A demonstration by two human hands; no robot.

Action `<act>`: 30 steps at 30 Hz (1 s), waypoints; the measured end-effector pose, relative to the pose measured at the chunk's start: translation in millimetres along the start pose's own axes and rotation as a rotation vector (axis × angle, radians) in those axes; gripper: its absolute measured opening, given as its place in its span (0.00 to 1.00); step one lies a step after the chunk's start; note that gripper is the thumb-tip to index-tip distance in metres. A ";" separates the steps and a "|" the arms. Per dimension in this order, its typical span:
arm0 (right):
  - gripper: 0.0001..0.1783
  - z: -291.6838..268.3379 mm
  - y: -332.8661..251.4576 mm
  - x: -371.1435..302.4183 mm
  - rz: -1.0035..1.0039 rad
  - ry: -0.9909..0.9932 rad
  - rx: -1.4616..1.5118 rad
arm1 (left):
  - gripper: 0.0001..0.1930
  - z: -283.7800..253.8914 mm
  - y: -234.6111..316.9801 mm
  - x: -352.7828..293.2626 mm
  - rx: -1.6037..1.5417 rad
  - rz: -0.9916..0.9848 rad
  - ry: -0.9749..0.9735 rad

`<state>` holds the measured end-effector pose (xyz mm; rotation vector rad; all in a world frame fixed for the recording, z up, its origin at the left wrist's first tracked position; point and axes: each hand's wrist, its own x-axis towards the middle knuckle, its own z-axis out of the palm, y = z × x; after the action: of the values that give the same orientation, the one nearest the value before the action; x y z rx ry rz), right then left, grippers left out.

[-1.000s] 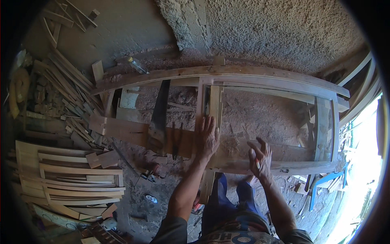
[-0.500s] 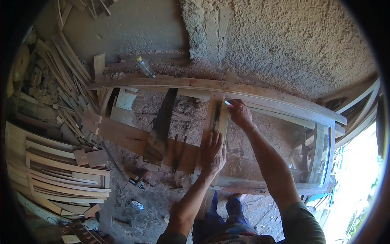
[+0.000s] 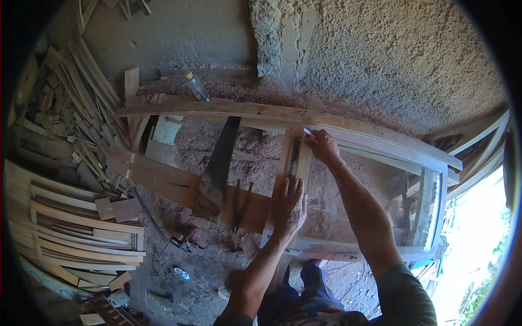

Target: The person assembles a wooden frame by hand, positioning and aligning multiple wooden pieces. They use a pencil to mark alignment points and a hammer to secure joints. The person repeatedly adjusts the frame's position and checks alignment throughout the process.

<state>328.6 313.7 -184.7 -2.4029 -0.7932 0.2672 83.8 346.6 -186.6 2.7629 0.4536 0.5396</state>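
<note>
My right hand (image 3: 325, 148) pinches a slim white pen-like stick (image 3: 309, 133) near the far end of a wooden crosspiece (image 3: 283, 163). Fingers stretched out, my left hand (image 3: 290, 209) lies flat on the same crosspiece closer to me. Between the two hands a dark narrow strip or slot (image 3: 295, 155) runs along the wood; which it is I cannot tell. The crosspiece spans a long wooden frame (image 3: 261, 111). To the left, a handsaw (image 3: 220, 157) rests across a wide board (image 3: 157, 176), and dark pincers (image 3: 237, 209) lie beside it.
A clear bottle with a yellow cap (image 3: 197, 88) stands beyond the frame's far rail. Curved wooden slats (image 3: 87, 217) are stacked at the left, with offcuts (image 3: 81, 130) behind. A power tool (image 3: 185, 242) sits on the shaving-covered floor. A rough wall (image 3: 380, 65) rises at the back.
The white stick, in my right hand, has shifted slightly toward the far end of the crosspiece. My left hand stays flat on the wood. The whole view has turned a little.
</note>
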 end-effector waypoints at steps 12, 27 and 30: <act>0.16 4.7 7.1 2.2 -0.057 -0.007 -0.037 | 0.25 6.0 -2.3 -2.5 -0.098 -0.020 -0.008; 0.19 16.1 26.4 8.9 -0.035 0.092 -0.049 | 0.36 -18.2 -27.1 15.3 0.057 0.249 -0.395; 0.20 0.6 12.7 -5.8 0.040 0.102 0.056 | 0.40 -18.3 -29.2 15.8 0.106 0.244 -0.494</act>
<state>329.8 302.3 -192.7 -2.3614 -0.6835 0.1792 83.1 382.8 -175.2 2.9290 0.0308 -0.1312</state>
